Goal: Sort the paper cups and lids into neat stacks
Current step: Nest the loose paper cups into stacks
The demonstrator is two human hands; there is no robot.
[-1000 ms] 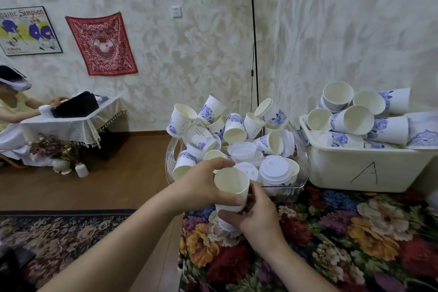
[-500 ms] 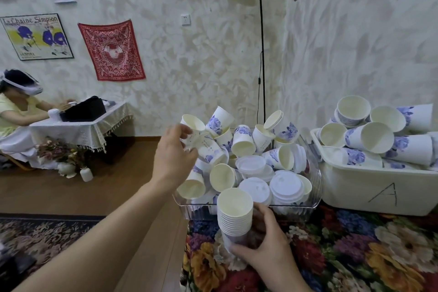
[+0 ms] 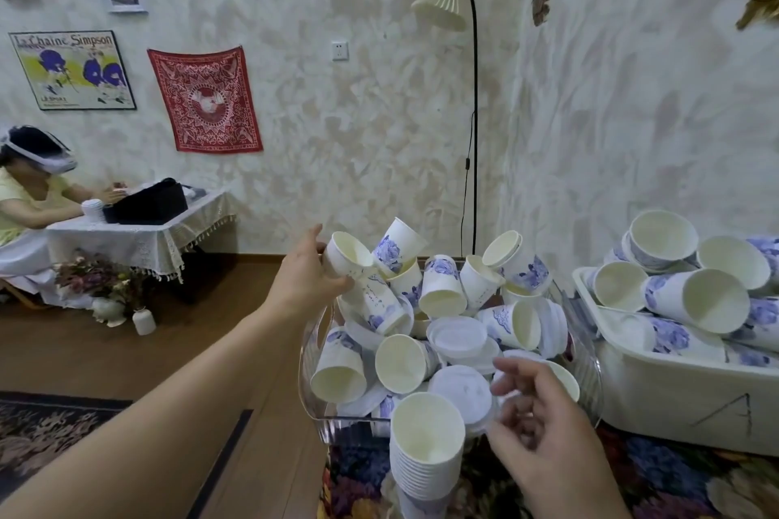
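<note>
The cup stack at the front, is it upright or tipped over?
Upright. The cup stack stands on the floral tablecloth with its open mouth facing up and its rims nested level; neither hand touches it.

A framed poster [image 3: 71,70] on the far wall carries the heading "La Chaine Simpson" across its top in dark lettering; a smaller line near its bottom left is too small to make out with confidence. A white bin [image 3: 691,396] on the right, holding paper cups, bears a hand-drawn capital "A" [image 3: 731,413] in dark marker on its front wall. One cup in the pile shows fine vertical writing that is too small to read.
</note>
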